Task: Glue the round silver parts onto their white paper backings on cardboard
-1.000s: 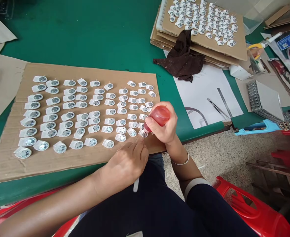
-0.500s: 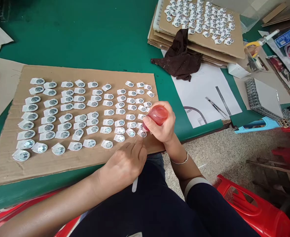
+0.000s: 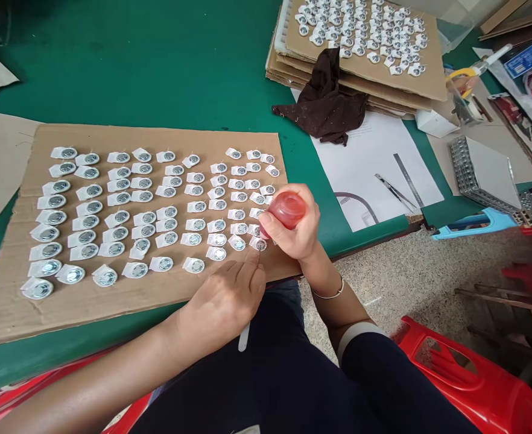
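Note:
My right hand [image 3: 300, 232] is wrapped around a soft red squeeze bottle [image 3: 288, 209], its lower end hidden by my fingers and tilted down toward the cardboard. Pinched in my left hand [image 3: 230, 289] is a slim metal tool that looks like tweezers [image 3: 243, 337]; its flat rounded end sticks out below the palm. Its thin tip touches or nearly touches a small round silver-patterned piece with a white tab [image 3: 257, 243]. Rows of several such pieces lie on the brown cardboard sheet [image 3: 125, 298]. My right hand covers a few near the right edge.
On the green table [image 3: 148, 66], stacked cardboard [image 3: 361, 75] carries more pieces, with a dark brown cloth [image 3: 324, 99] against it. White paper [image 3: 365, 157] bears another pair of tweezers [image 3: 395, 193] and a steel ruler [image 3: 408, 179]. A red plastic stool [image 3: 483, 386] stands at lower right.
The view has shifted slightly, moving the cardboard and pieces a little left in the picture. Both hands keep nearly the same place and grip at the same piece.

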The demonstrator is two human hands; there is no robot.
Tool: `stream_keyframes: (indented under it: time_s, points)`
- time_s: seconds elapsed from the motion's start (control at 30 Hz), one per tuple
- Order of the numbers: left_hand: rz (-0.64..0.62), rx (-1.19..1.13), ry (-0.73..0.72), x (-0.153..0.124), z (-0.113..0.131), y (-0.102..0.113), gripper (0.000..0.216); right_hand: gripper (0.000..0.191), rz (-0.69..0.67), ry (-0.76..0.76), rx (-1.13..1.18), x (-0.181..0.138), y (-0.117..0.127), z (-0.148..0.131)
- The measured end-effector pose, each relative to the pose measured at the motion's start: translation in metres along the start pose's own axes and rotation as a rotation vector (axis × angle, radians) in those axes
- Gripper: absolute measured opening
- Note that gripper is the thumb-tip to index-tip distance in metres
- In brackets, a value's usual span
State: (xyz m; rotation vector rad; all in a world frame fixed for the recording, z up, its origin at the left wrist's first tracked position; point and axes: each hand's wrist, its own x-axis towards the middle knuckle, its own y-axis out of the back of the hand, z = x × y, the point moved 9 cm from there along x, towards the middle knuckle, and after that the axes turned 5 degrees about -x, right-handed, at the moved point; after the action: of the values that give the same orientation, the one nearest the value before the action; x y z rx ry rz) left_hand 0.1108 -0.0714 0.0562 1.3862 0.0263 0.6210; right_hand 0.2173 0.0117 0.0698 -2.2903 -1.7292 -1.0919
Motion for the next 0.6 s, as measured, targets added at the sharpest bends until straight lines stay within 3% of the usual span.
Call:
stream_keyframes:
  time_s: [0.3,0.6]
  points:
    - [-0.001,-0.047,0.004,0.001,-0.003,0.006,0.016,0.035,0.010,0.006,0.003,0.000,0.002,0.001]
    - [-0.214,-0.465,0.200,0.000,-0.035,-0.001,0.023,0.034,0.021,0.056,-0.016,0.001,0.006,-0.003]
